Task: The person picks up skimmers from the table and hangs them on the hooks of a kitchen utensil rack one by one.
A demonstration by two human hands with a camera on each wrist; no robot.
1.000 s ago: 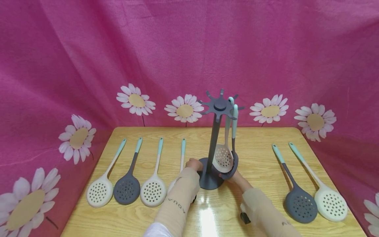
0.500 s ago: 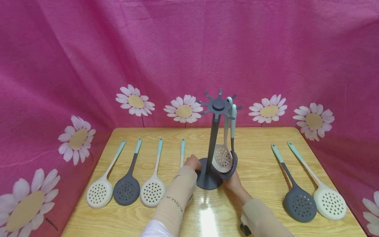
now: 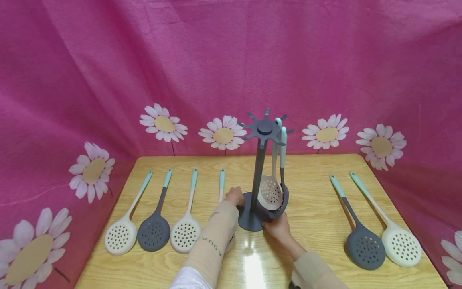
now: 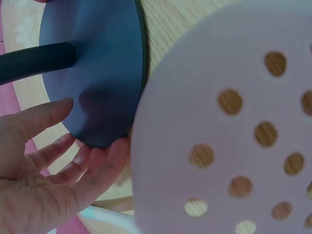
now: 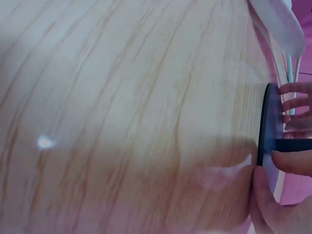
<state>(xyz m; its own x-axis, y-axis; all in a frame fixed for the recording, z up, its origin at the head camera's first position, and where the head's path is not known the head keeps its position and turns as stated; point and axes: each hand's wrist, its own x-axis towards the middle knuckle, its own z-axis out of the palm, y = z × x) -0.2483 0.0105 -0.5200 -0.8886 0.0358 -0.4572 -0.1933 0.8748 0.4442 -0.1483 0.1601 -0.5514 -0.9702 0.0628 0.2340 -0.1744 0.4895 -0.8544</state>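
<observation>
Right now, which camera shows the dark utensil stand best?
The head view, showing the stand from hooked top to base. The left wrist sees only part of its base and post; the right wrist, the base nearly edge-on and some post.

TEXT: you can read "AQUA" | TYPE: dark capital lettering [image 3: 212, 246] | ON: the beige oversleeve [image 3: 220, 226] on your left arm, running crosswise, near your white sleeve [image 3: 191, 279] | VIEW: you see it from the head camera
</observation>
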